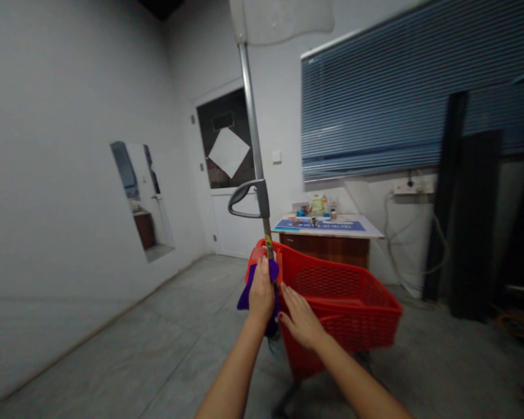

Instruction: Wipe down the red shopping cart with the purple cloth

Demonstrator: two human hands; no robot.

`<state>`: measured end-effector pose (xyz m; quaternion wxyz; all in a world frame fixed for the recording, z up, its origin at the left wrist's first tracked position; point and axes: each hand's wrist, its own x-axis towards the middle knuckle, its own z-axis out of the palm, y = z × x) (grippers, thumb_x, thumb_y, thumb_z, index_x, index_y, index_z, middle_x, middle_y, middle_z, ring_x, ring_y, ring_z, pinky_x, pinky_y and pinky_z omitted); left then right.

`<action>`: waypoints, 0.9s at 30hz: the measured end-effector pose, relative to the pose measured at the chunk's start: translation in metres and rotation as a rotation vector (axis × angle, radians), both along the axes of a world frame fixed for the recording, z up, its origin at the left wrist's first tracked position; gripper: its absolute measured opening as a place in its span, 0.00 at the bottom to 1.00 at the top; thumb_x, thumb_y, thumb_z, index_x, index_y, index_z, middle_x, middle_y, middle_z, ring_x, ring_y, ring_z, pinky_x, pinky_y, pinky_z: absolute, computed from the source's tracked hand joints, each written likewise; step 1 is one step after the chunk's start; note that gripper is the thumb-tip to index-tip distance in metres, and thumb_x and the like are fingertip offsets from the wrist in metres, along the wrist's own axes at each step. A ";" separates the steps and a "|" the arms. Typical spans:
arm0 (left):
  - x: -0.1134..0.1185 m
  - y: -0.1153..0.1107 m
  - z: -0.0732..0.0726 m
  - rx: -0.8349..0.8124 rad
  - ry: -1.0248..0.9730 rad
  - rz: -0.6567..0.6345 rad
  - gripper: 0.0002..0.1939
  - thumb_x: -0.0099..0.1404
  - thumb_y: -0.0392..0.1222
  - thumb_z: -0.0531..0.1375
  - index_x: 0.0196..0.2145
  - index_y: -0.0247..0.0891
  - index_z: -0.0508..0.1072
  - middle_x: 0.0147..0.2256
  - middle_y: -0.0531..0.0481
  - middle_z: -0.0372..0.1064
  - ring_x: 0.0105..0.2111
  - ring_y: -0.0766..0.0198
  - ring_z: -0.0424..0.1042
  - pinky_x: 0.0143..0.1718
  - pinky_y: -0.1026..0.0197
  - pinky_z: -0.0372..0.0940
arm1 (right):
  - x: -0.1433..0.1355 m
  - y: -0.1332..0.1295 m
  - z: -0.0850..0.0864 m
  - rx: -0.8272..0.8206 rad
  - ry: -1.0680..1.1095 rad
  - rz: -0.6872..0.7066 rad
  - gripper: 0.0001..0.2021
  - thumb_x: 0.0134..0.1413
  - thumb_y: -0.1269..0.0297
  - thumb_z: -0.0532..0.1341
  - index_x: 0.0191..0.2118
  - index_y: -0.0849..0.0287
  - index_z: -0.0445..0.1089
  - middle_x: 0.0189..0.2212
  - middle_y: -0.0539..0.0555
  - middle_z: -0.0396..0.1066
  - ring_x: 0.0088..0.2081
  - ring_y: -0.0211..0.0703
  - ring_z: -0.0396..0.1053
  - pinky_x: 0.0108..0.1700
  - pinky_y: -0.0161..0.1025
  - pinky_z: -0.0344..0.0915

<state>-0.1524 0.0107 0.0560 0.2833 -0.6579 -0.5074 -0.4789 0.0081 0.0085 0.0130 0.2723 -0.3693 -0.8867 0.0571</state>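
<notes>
My left hand (262,294) is wrapped round a purple cloth (245,295) at the lower part of an upright metal pole (251,110). Just to the right, my right hand (301,317) has its fingers stretched out beside the cloth, in front of the red shopping cart (344,285). A grey loop handle (247,199) sticks out from the pole above my hands. The pole's top bears a pale, translucent panel (283,20). The part of the pole under the cloth is hidden.
Behind the cart stands a desk (327,247) with small items on it. A mirror (142,201) hangs on the left wall, and a white door (236,224) is at the back. Tall dark panels (475,227) stand at the right, near hanging cables (388,233).
</notes>
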 end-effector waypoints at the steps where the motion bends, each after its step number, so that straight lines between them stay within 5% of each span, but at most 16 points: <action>1: 0.002 -0.001 -0.002 0.001 0.044 0.039 0.37 0.68 0.28 0.47 0.69 0.37 0.32 0.65 0.37 0.50 0.65 0.55 0.50 0.63 0.45 0.54 | 0.000 -0.001 0.001 0.000 -0.010 0.005 0.34 0.66 0.46 0.43 0.69 0.56 0.30 0.69 0.54 0.37 0.69 0.47 0.38 0.68 0.50 0.43; 8: -0.002 -0.017 -0.029 -0.056 0.215 0.222 0.34 0.68 0.31 0.50 0.68 0.34 0.43 0.65 0.34 0.48 0.66 0.48 0.46 0.62 0.41 0.53 | -0.001 -0.003 0.006 -0.011 -0.015 0.005 0.31 0.67 0.50 0.43 0.69 0.55 0.33 0.69 0.53 0.40 0.69 0.46 0.39 0.68 0.50 0.43; 16: -0.018 -0.009 0.014 -0.002 0.313 0.121 0.32 0.68 0.28 0.48 0.67 0.37 0.48 0.65 0.42 0.50 0.67 0.51 0.41 0.64 0.42 0.50 | -0.001 -0.008 0.009 -0.015 -0.012 0.026 0.31 0.67 0.49 0.42 0.69 0.57 0.35 0.69 0.54 0.38 0.69 0.46 0.37 0.68 0.50 0.42; 22: -0.027 -0.013 0.016 -0.069 0.516 0.074 0.30 0.67 0.29 0.49 0.65 0.40 0.55 0.64 0.48 0.53 0.67 0.52 0.43 0.64 0.45 0.52 | -0.003 -0.009 0.007 0.007 -0.033 0.001 0.32 0.67 0.50 0.45 0.69 0.56 0.34 0.69 0.54 0.38 0.69 0.47 0.36 0.68 0.50 0.42; 27: -0.030 -0.009 0.039 -0.056 0.518 0.069 0.30 0.67 0.29 0.49 0.65 0.40 0.55 0.65 0.47 0.52 0.67 0.53 0.43 0.65 0.45 0.49 | -0.003 -0.012 0.008 0.030 -0.059 -0.006 0.34 0.66 0.49 0.46 0.69 0.56 0.30 0.69 0.53 0.36 0.69 0.46 0.35 0.68 0.49 0.43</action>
